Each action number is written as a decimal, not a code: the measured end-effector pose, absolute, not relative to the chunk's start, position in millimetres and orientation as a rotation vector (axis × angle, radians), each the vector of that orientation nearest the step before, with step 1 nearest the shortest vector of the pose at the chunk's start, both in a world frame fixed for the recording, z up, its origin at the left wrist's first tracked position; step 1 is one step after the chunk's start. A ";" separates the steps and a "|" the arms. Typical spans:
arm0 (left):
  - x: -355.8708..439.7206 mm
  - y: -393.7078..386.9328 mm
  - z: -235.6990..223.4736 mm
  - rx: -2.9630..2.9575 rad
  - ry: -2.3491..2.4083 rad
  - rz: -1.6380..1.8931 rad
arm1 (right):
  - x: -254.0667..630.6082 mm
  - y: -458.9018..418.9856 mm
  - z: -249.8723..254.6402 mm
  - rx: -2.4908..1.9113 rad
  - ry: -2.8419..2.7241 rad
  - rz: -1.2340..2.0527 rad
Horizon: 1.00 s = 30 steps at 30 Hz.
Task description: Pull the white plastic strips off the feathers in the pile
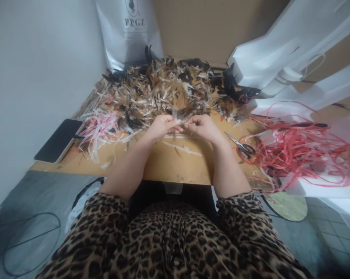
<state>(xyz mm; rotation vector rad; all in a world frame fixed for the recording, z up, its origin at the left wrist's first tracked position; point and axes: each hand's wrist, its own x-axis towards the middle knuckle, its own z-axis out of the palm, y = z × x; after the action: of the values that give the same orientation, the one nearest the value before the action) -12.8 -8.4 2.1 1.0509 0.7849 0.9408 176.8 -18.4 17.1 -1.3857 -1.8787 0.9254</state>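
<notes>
My left hand [165, 126] and my right hand [203, 127] meet over the table, just in front of a large heap of brown, black and white feathers [157, 89]. Between the fingertips is a small bunch of feathers [184, 113], its brown and dark tips pointing away from me. Fingers of the left hand are closed on its base. The right thumb and index finger pinch at the same base from the other side. Exactly how the quill ends lie in the fingers is too small to make out. A pale thin strip [182, 148] lies on the table below the hands.
Scissors [242, 145] lie right of my forearm, beside a tangle of red ribbon [299, 151]. On the left are a phone [59, 140] and a pile of white and pink strips [98, 130]. A white bag [131, 35] stands behind the feathers; white sheeting [259, 58] is at right.
</notes>
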 end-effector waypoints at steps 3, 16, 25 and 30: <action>-12.5 -8.4 1.1 1.050 0.804 0.897 | 175.5 -20.0 19.0 -1.367 -1.900 0.897; -12.3 -4.5 -4.6 1.024 0.847 0.883 | 182.0 -16.6 15.1 -1.349 -1.869 0.838; -12.5 -4.5 -3.9 1.104 0.890 0.819 | 171.8 -17.1 13.5 -1.320 -1.884 0.548; -16.6 -5.7 2.6 1.034 0.827 0.781 | 173.2 -17.1 14.7 -1.293 -1.826 0.644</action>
<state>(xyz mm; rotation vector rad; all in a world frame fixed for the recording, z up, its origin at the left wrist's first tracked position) -16.6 -5.7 2.6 1.0337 0.8265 0.7807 173.2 -17.1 14.7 -1.2929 -1.8259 0.6438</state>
